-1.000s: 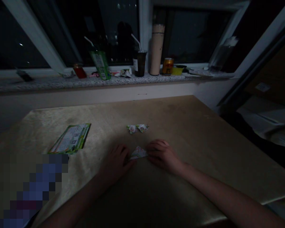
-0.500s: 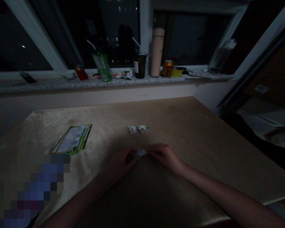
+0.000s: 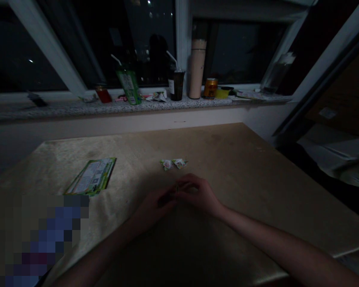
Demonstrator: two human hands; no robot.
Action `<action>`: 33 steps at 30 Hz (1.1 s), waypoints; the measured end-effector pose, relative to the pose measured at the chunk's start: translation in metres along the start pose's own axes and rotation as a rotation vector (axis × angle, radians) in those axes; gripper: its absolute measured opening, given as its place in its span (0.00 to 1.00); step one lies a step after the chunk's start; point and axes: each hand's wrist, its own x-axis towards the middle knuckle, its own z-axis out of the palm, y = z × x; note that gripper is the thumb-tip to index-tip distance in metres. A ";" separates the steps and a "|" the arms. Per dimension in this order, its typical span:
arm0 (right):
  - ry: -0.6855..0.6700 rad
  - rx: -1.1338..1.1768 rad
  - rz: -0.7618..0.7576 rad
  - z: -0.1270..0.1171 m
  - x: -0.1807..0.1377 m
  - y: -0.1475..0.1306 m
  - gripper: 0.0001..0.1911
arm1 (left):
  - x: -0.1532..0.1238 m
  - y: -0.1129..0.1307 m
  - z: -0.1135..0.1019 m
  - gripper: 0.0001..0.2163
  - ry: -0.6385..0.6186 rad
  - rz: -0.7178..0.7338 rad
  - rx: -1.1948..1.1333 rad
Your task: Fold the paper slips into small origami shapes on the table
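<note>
My left hand (image 3: 158, 203) and my right hand (image 3: 199, 193) meet above the middle of the table, fingertips closed together. Between them is a small folded paper piece (image 3: 176, 188), of which only a thin edge shows; the fingers hide the rest. Just beyond the hands lie two small folded paper triangles (image 3: 166, 164) (image 3: 179, 163), green and white with print, side by side. To the left rests a stack of printed green and white leaflets (image 3: 92, 175), slightly fanned.
The brown table (image 3: 227, 151) reaches to a wall under a speckled windowsill (image 3: 155, 105). On the sill stand a green drink carton (image 3: 129, 87), a dark cup with straw (image 3: 176, 85), a pink flask (image 3: 196, 69), an orange can (image 3: 211, 88) and a red jar (image 3: 103, 94).
My right hand has moved left and closed over the folded paper piece, which lay more exposed between the fingertips before. The left hand stays nearly in place.
</note>
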 end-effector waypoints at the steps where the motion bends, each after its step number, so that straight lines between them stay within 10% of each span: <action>1: 0.022 -0.033 -0.015 0.003 -0.002 0.002 0.20 | 0.001 -0.001 0.001 0.18 0.010 -0.012 -0.042; 33: -0.312 0.114 0.094 -0.007 -0.002 0.003 0.17 | 0.002 -0.016 -0.007 0.18 0.057 -0.220 -0.569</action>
